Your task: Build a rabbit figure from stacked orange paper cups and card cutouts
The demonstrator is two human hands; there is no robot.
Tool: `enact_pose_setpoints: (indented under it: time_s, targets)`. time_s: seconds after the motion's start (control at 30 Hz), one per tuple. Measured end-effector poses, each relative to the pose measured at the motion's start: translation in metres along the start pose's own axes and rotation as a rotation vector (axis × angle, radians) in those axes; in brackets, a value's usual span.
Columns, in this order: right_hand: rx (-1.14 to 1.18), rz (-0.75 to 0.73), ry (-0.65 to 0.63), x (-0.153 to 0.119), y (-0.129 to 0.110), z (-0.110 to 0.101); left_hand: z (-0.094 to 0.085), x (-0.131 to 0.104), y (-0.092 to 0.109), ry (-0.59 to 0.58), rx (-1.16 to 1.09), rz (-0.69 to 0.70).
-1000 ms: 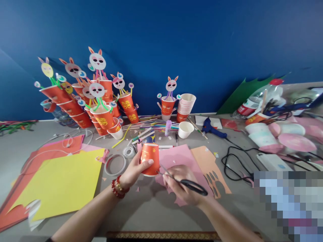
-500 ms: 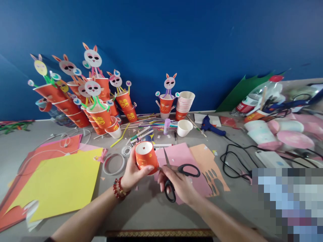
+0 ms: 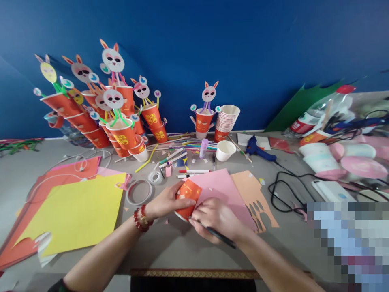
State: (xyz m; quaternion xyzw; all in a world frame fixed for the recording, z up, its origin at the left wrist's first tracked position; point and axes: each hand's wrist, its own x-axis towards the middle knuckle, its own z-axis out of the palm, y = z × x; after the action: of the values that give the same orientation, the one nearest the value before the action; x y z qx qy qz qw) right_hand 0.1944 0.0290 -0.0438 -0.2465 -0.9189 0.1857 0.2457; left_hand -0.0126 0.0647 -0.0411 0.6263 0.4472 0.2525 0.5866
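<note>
My left hand [image 3: 164, 201] is closed round an orange-red paper cup [image 3: 189, 190] with yellow printing. The cup is tilted, its white rim pointing down towards me. My right hand [image 3: 214, 219] grips black-handled scissors [image 3: 223, 238], seen edge-on, their handles pointing down to the right. The fingers of that hand meet the cup near its rim, and they hide most of the blades. Under and behind the cup lies a pink paper sheet [image 3: 225, 188], with a peach sheet [image 3: 253, 190] that has cut-out shapes beside it.
Cups with rabbit faces [image 3: 123, 136] stand back left, and another rabbit cup [image 3: 203, 121] stands beside stacked cups [image 3: 227, 119]. A white cup [image 3: 225, 151], a glue gun [image 3: 258, 150], tape rolls [image 3: 139, 192] and markers [image 3: 194, 171] lie around. Yellow paper [image 3: 85, 211] is at left.
The cup has turned from base-up to tilted, its rim now towards me. The scissors have gone from spread blades beside the cup to edge-on at its rim.
</note>
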Motion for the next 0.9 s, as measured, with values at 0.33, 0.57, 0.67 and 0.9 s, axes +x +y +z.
enact_pose_setpoints:
  time_s: [0.33, 0.57, 0.67, 0.9]
  targets:
    - [0.162, 0.074, 0.186, -0.006, 0.004, -0.016, 0.008, 0.003, -0.010, 0.013, -0.771, -0.243]
    - [0.523, 0.266, 0.363, -0.015, 0.004, -0.026, 0.006, 0.007, -0.015, -0.006, -0.945, -0.217]
    - [0.579, 0.311, 0.317, -0.013, 0.001, -0.021, 0.007, 0.006, -0.010, -0.015, -0.951, -0.128]
    - [0.516, 0.331, 0.160, -0.008, -0.003, -0.014, 0.008, 0.002, -0.007, 0.087, -0.806, 0.009]
